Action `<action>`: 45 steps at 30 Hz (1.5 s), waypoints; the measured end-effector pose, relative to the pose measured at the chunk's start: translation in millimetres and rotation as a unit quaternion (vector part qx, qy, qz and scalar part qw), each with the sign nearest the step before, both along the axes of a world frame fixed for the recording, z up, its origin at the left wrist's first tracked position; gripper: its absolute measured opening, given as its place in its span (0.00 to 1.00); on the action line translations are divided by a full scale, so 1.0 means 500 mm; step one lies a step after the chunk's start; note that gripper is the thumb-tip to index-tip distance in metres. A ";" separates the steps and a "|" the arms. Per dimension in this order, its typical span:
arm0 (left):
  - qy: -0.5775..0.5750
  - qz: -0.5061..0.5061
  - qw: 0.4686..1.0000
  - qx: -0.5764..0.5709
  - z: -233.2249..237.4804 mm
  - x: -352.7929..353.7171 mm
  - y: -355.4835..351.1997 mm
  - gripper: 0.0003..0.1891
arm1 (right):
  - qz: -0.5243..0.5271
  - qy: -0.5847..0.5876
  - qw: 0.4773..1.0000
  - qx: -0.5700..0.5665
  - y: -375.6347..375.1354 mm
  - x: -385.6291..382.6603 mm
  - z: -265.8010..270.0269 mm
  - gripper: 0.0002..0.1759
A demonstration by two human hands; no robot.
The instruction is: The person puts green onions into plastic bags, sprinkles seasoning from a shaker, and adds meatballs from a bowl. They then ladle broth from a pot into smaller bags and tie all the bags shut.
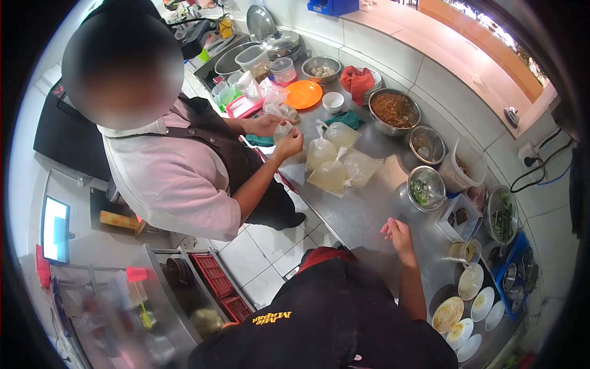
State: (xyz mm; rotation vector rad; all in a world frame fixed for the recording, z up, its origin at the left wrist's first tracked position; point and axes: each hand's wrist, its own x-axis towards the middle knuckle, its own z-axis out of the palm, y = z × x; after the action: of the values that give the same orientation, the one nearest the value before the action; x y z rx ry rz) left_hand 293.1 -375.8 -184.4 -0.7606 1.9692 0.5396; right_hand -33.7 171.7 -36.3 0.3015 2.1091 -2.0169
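Note:
My right hand point(398, 237) hovers over the steel counter point(353, 215) near its front, fingers loosely bent and a little apart. Nothing shows in it. My left hand is out of view. Several tied plastic bags of pale liquid point(335, 157) lie on the counter ahead. Past my right hand stands a steel bowl of chopped greens point(423, 187) with a spoon in it. Across the counter's corner, a co-worker's hands point(287, 142) hold another small clear bag point(282, 132).
Along the wall stand a large bowl of brown minced food point(394, 112), a smaller steel bowl point(425, 145) and a white tub point(461, 165). Used plates and bowls point(448, 315) crowd the right end by a blue tray point(519, 273). An orange plate point(303, 95) lies farther back.

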 end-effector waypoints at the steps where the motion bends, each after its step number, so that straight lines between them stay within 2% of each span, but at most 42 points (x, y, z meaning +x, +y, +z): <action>1: -0.006 0.015 1.000 0.003 -0.001 0.024 0.005 0.14 | 0.012 0.017 1.000 0.023 0.005 -0.011 -0.007 0.13; 4: -0.006 0.046 0.999 0.011 -0.003 0.041 0.022 0.13 | -0.012 0.105 0.977 0.186 -0.011 -0.073 -0.013 0.08; 7: 0.004 0.064 0.998 0.018 -0.019 0.032 0.040 0.12 | -0.035 0.197 0.955 0.220 -0.049 -0.146 -0.019 0.05; 10: 0.012 0.066 0.997 0.025 -0.031 0.001 0.054 0.11 | 0.014 0.344 0.873 0.346 -0.064 -0.209 -0.039 0.08; 13: 0.022 0.060 0.998 0.026 -0.044 -0.038 0.049 0.10 | 0.034 0.346 0.863 0.366 -0.074 -0.265 -0.039 0.11; 18: 0.063 0.022 0.998 0.018 -0.028 -0.131 0.032 0.09 | -0.069 0.351 0.863 0.358 -0.084 -0.352 -0.063 0.15; 20: 0.111 -0.016 0.994 0.013 -0.029 -0.220 0.031 0.08 | -0.095 0.350 0.860 0.358 -0.081 -0.362 -0.079 0.16; 23: 0.258 -0.119 0.959 -0.001 0.006 -0.457 0.068 0.07 | -0.122 0.353 0.857 0.354 -0.065 -0.355 -0.128 0.17; 25: 0.397 -0.236 0.886 -0.029 0.070 -0.675 0.113 0.06 | -0.132 0.355 0.867 0.324 -0.059 -0.356 -0.131 0.17; 28: 0.546 -0.423 0.713 -0.119 0.175 -1.001 0.196 0.05 | -0.145 0.346 0.865 0.334 -0.058 -0.360 -0.135 0.17; 29: 0.578 -0.477 0.642 -0.159 0.197 -1.096 0.218 0.05 | -0.149 0.352 0.861 0.335 -0.056 -0.360 -0.135 0.17; 31: 0.588 -0.556 0.540 -0.230 0.219 -1.237 0.243 0.05 | -0.160 0.366 0.856 0.328 -0.057 -0.364 -0.137 0.17; 32: 0.591 -0.598 0.467 -0.273 0.217 -1.298 0.249 0.04 | -0.170 0.341 0.862 0.333 -0.059 -0.364 -0.129 0.17; 33: 0.592 -0.613 0.434 -0.293 0.219 -1.323 0.254 0.04 | -0.172 0.328 0.866 0.335 -0.053 -0.367 -0.137 0.17; 35: 0.608 -0.616 0.384 -0.323 0.215 -1.324 0.250 0.04 | -0.174 0.304 0.873 0.340 -0.046 -0.393 -0.146 0.16; 36: 0.613 -0.618 0.358 -0.337 0.213 -1.313 0.249 0.04 | -0.214 0.267 0.875 0.344 -0.047 -0.409 -0.134 0.18; 38: 0.620 -0.622 0.306 -0.368 0.218 -1.311 0.242 0.04 | -0.173 0.212 0.886 0.374 -0.018 -0.450 -0.127 0.21; 39: 0.589 -0.645 0.287 -0.392 0.240 -1.315 0.240 0.03 | -0.151 0.184 0.890 0.388 -0.004 -0.472 -0.124 0.24; 40: 0.556 -0.668 0.267 -0.415 0.261 -1.319 0.239 0.02 | -0.187 0.117 0.899 0.379 0.003 -0.502 -0.123 0.26; 43: 0.470 -0.724 0.217 -0.457 0.340 -1.310 0.257 0.01 | -0.215 0.050 0.905 0.365 0.012 -0.539 -0.095 0.26; 45: 0.457 -0.733 0.222 -0.453 0.354 -1.308 0.262 0.01 | -0.212 0.148 0.865 0.431 0.015 -0.537 -0.120 0.21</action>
State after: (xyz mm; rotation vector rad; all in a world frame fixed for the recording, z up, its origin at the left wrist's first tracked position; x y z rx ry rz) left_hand -360.7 -244.8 -7.3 1.5299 2.6784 -1.9155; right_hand -302.1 179.2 -96.1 0.6662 3.2925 -1.1630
